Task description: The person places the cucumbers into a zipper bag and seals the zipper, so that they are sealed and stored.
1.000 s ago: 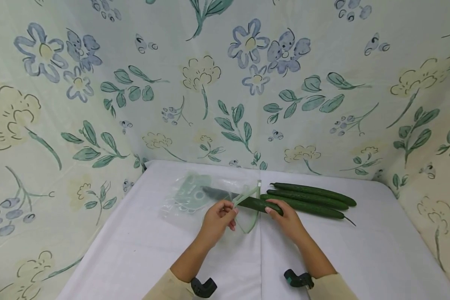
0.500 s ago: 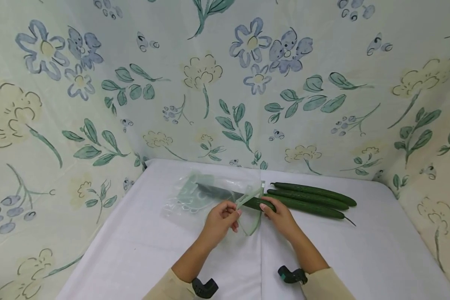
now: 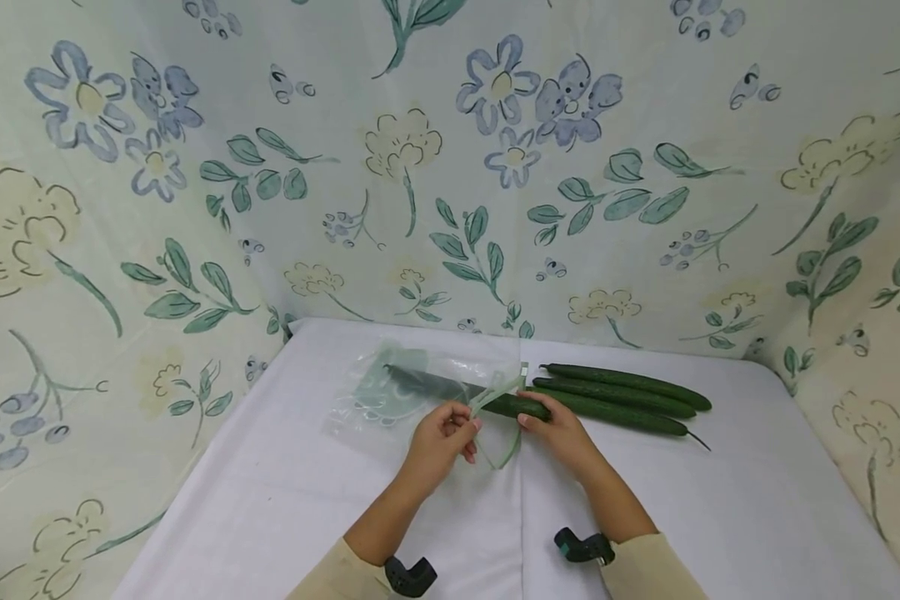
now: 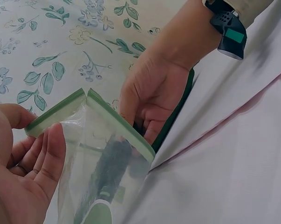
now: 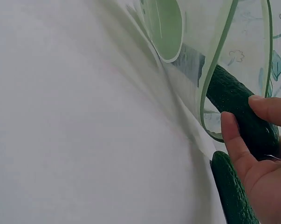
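Observation:
A clear zip bag (image 3: 367, 408) with a pale green printed panel and green seal strips lies in the middle of the table, its mouth facing right. My left hand (image 3: 441, 437) pinches one edge of that mouth between thumb and fingers; the left wrist view shows the green strip (image 4: 56, 112) in its grip. A dark green cucumber (image 3: 506, 406) lies mostly inside the bag, its outer end sticking out through the mouth. Around that end curl the fingers of my right hand (image 3: 558, 429), and the right wrist view shows thumb and fingers on the cucumber (image 5: 243, 112).
Three more cucumbers (image 3: 622, 404) lie side by side on the white tablecloth (image 3: 705, 500), just right of the bag. Floral fabric (image 3: 450, 167) hangs behind and at both sides of the table. Each wrist wears a black camera mount (image 3: 411, 577).
My right hand has moved left, sliding the cucumber deeper into the bag, mostly in the first half second. The left hand keeps its pinch on the bag's edge, shifted slightly right.

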`<state>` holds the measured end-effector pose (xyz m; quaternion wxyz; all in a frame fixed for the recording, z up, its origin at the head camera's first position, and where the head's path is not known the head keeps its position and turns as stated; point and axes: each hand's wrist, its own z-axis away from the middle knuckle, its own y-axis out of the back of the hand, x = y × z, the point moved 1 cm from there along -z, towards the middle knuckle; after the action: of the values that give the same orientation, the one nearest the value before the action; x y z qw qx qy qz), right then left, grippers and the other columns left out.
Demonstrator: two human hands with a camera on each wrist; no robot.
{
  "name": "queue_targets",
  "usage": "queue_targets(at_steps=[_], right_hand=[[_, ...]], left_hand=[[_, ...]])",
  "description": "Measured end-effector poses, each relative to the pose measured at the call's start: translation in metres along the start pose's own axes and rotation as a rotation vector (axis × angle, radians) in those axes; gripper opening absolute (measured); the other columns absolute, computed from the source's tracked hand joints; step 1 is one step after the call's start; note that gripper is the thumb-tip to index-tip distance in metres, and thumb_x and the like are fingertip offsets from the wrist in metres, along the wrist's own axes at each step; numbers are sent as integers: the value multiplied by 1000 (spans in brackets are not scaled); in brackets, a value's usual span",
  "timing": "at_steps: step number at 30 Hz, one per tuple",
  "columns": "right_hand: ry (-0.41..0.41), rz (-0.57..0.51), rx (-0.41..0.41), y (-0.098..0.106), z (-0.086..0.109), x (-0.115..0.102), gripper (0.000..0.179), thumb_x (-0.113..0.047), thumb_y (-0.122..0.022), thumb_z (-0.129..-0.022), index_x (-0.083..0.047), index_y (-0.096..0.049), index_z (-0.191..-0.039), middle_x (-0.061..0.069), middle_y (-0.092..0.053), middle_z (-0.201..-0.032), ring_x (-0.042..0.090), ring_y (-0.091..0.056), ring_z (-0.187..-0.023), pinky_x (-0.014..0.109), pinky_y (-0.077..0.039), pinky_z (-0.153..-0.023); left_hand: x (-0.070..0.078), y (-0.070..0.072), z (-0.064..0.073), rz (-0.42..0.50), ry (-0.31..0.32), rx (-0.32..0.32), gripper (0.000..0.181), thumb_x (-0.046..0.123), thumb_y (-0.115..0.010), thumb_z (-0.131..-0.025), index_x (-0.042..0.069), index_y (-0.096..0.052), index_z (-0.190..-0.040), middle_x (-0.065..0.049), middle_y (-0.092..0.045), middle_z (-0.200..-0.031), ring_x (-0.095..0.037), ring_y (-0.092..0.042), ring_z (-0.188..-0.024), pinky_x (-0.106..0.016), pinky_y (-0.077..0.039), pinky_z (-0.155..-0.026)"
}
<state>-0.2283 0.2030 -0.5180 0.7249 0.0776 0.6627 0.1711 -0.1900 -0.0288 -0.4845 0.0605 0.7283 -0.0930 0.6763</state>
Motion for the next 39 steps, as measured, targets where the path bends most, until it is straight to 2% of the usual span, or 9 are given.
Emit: queue_targets(at_steps=[4,7,11,19,24,27,33,39], right_hand=[[5,-84,-27,0,2,3,51,-19,-69,-98,-8,-53,-145,23,-56,-143,19,-67,-112,29,-58,-96],[17,-133,-28,-2,4,5,51,-18,-67,-99,-4,-52,-145,26,-62,-134,20,-72,-109,24,-59,-95],[22,-207,-15,-4,4,5,52,-21,-65,-100,-3,-49,-147,29,-64,-129,17,-74,-103,22,-59,-95],[-9,-389,-14,-13,0,-3,53,-13,-64,-100,3,-45,-147,33,-54,-139,10,-75,-95,25,-61,-94],[-5,-409,-17,-21,-6,-5,52,-13,-62,-101,5,-45,-147,31,-55,-138,8,-74,-94,24,-61,-92],[-20,-424,-23,-25,-9,-5,51,-13,-61,-102,5,-44,-147,28,-58,-135,7,-74,-93,23,-61,-92],[-55,-496,-48,-36,-15,-6,54,-16,-60,-103,6,-41,-148,10,-71,-117,8,-75,-90,24,-61,-91],[-60,-549,-89,-45,-20,-2,51,-15,-57,-104,10,-41,-146,-1,-73,-103,9,-74,-90,24,-61,-91]], left_hand=[[-1,-1,0,10,8,1,19,13,-68,-96,-2,-61,-106,-2,-59,-85,-10,-62,-63,-24,-61,-57],[-2,-1,1,13,5,0,20,12,-69,-96,-3,-60,-106,-2,-59,-84,-10,-62,-63,-24,-61,-57],[-3,-2,1,13,-6,-8,19,12,-68,-97,-3,-60,-105,-2,-59,-84,-11,-62,-63,-25,-61,-56],[-6,-2,0,12,-12,-26,20,14,-68,-97,-3,-60,-104,-3,-58,-84,-12,-62,-63,-25,-61,-56],[-6,-2,1,16,-11,-43,20,15,-68,-98,-2,-60,-105,-4,-58,-86,-12,-62,-64,-25,-61,-57],[-5,-3,1,13,-9,-44,20,14,-67,-98,-2,-60,-106,-3,-58,-86,-11,-62,-64,-24,-61,-57],[-4,-4,1,17,9,-58,22,11,-65,-98,-7,-59,-111,-3,-58,-86,-11,-62,-64,-23,-61,-57],[-2,-5,2,24,27,-77,23,6,-62,-99,-11,-57,-113,-4,-58,-87,-11,-62,-65,-22,-60,-57]])
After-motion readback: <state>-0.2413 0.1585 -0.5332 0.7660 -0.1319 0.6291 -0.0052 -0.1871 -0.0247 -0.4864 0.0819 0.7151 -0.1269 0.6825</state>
